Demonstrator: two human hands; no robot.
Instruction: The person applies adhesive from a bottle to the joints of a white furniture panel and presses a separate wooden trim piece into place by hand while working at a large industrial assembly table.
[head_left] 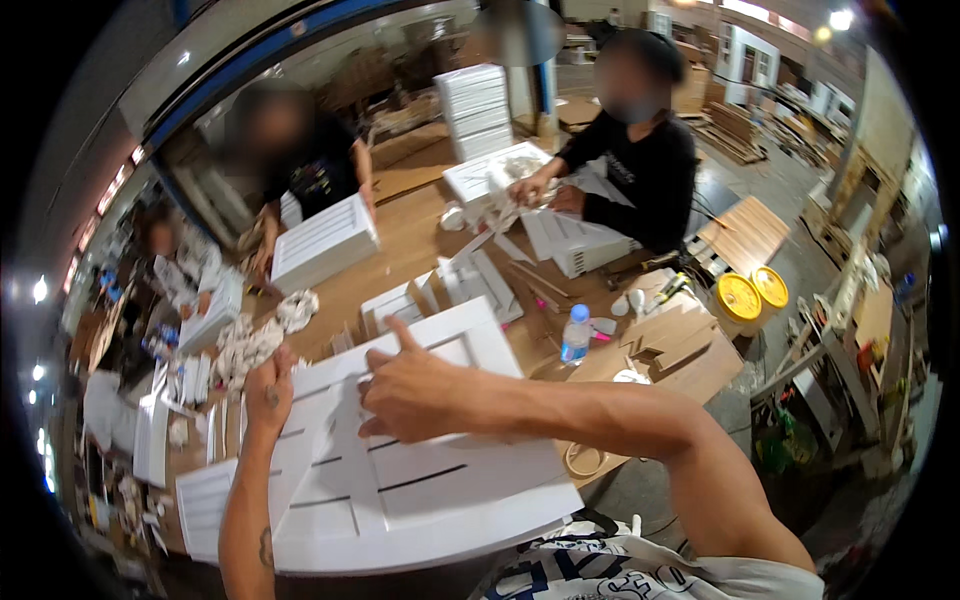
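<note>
A large white panelled board with slots and raised frames [430, 515] lies before me on the worktable. My left hand [268, 388] is closed in a fist at the board's far left corner; whatever its fingers hold, if anything, is hidden. Across the middle of the board reaches my right arm. My right hand [415, 392] hovers over or rests on the board's face, fingers apart, one pointing away from me, with nothing visible in it. Whether it touches the surface I cannot tell.
Beyond the board, white slats [470, 285], a water bottle [575, 335] and brown offcuts [665, 340] lie on the table [410, 255]. Two co-workers handle white panels [325, 243] across it. Crumpled rags [250, 345] lie at left; yellow lids [738, 297] are at right.
</note>
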